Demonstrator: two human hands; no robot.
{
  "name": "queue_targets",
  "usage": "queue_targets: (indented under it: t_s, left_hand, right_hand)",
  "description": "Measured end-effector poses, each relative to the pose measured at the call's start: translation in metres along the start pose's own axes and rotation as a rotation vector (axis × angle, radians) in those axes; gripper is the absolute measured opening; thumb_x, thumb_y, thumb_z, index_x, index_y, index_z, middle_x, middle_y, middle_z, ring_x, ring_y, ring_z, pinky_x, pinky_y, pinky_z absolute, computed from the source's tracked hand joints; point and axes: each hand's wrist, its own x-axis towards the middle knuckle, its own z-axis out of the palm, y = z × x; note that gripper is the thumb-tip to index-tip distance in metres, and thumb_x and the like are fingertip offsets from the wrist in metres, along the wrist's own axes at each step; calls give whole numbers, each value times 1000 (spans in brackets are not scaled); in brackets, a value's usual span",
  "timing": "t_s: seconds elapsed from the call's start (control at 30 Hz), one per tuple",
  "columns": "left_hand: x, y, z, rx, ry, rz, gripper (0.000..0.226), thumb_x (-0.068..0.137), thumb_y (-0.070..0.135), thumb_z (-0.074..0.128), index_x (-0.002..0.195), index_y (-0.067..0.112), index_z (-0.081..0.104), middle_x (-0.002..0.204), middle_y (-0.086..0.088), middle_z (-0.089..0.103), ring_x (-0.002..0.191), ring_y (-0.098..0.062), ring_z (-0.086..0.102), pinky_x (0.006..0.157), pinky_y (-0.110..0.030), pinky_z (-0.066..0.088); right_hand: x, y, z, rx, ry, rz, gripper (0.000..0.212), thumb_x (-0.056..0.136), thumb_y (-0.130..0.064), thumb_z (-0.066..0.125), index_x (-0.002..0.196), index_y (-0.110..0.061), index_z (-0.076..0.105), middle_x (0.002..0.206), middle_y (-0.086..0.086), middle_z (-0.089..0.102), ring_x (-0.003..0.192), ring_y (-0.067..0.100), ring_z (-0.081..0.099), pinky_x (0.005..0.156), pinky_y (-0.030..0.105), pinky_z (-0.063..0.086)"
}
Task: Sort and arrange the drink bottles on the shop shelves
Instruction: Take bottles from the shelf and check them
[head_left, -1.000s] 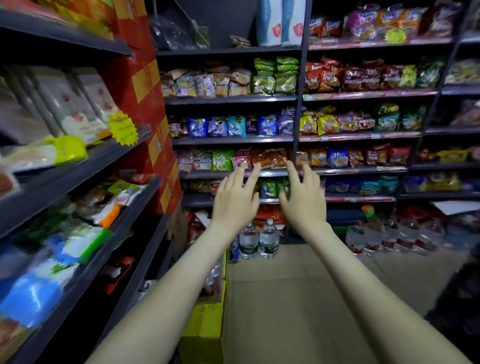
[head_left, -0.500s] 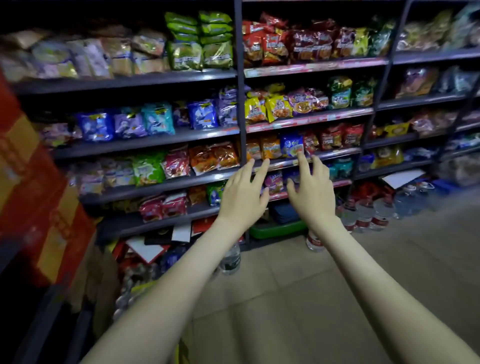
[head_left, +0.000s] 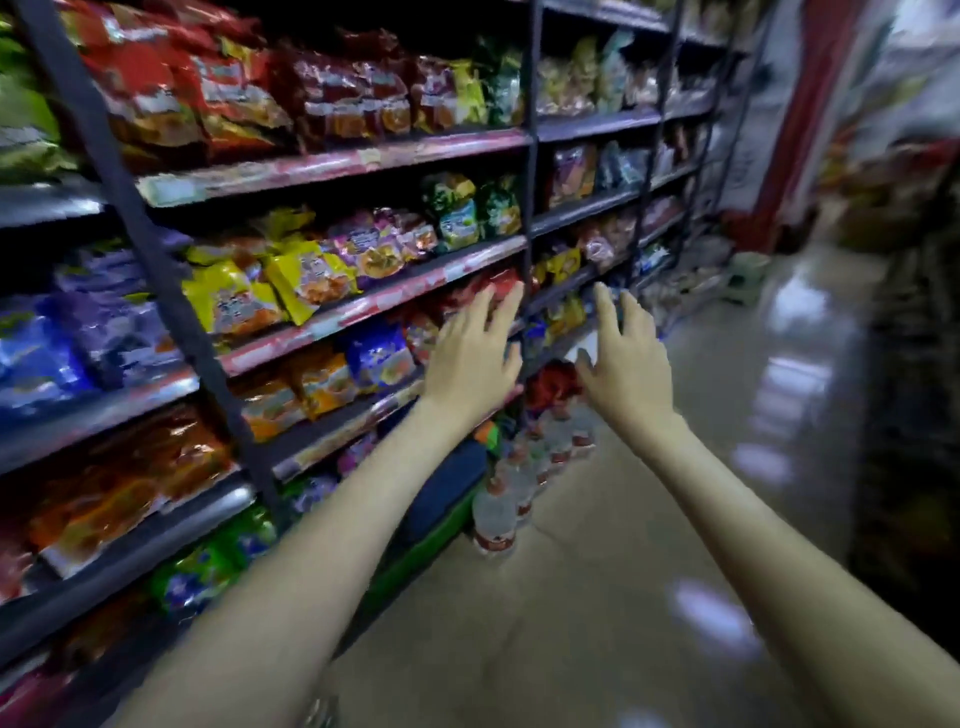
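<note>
You stand on a glossy tan floor (head_left: 597, 597); snack shelving (head_left: 332, 161) runs along your left, bare aisle ahead-right. Left hand (head_left: 475, 358) and right hand (head_left: 626, 364): fingers spread, holding nothing. Water bottles (head_left: 519, 483) stand clustered on the floor at the shelf foot, below both hands.

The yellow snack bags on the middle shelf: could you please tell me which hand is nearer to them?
Left. The left hand hovers right of and below the yellow snack bags; the right hand is farther right, beyond it.
</note>
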Motion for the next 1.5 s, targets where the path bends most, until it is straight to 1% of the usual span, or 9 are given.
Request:
queue_targets:
  t_s: [0.2, 0.47, 0.6, 0.87, 1.03, 1.17, 1.33, 1.43, 1.5]
  left_hand:
    - [158, 20, 108, -213, -3, 299, 60, 90, 20, 59, 146, 12, 39, 143, -22, 45, 122, -41, 51, 96, -49, 46]
    - [303, 129, 263, -482, -20, 558, 58, 86, 24, 56, 142, 12, 46, 135, -22, 53, 115, -39, 58, 90, -46, 51]
    - [372, 182, 326, -597, -36, 584, 60, 90, 22, 60, 146, 16, 40, 143, -18, 45, 125, -37, 49, 92, -47, 47]
    - [526, 246, 450, -702, -35, 649, 58, 94, 23, 55, 148, 17, 35, 148, -16, 40, 133, -34, 40, 102, -46, 40]
    - [618, 289, 554, -670, 39, 759, 57, 84, 19, 64, 139, 11, 50, 132, -20, 56, 115, -36, 58, 97, -45, 46]
    - [700, 323, 638, -685, 35, 778, 59, 78, 20, 73, 134, 11, 56, 125, -19, 61, 110, -33, 62, 97, -48, 46]
    - [837, 381, 728, -729, -33, 811, 56, 86, 26, 52, 140, 12, 48, 134, -20, 54, 124, -36, 52, 105, -64, 32]
    - [897, 423, 784, -810, -83, 790, 55, 94, 24, 52, 146, 16, 38, 145, -18, 43, 136, -33, 39, 114, -57, 18]
    - [931, 450, 824, -871, -80, 789, 56, 94, 24, 54, 147, 16, 37, 146, -17, 41, 136, -33, 38, 115, -54, 18]
  right_hand:
    - [92, 102, -1, -249, 104, 240, 71, 78, -14, 68, 141, 1, 41, 135, 31, 46, 114, 47, 51, 71, 50, 52]
    - [163, 266, -14, -573, 201, 483, 75, 80, -17, 68, 146, -2, 34, 142, 27, 40, 123, 45, 43, 80, 51, 51]
    - [211, 348, -11, -635, 266, 580, 73, 87, -23, 62, 149, -6, 27, 147, 23, 34, 130, 40, 36, 89, 51, 46]
    - [329, 481, 37, -620, 297, 645, 70, 89, -23, 61, 148, -5, 29, 145, 23, 37, 129, 39, 39, 87, 50, 49]
    - [406, 583, 68, -637, 310, 701, 71, 92, -25, 59, 151, -9, 24, 148, 20, 33, 130, 37, 37, 91, 47, 48]
    - [485, 670, 84, -663, 334, 707, 72, 94, -27, 56, 153, -13, 17, 150, 16, 30, 125, 36, 42, 84, 44, 51]
    - [568, 780, 103, -689, 306, 780, 75, 94, -28, 56, 154, -18, 13, 150, 11, 29, 121, 33, 47, 70, 38, 53]
    - [605, 848, 113, -730, 307, 829, 73, 94, -29, 56, 154, -18, 16, 149, 11, 31, 122, 32, 44, 72, 37, 51]
    - [633, 897, 122, -748, 316, 840, 72, 94, -30, 57, 153, -16, 18, 150, 14, 31, 125, 33, 42, 78, 38, 51]
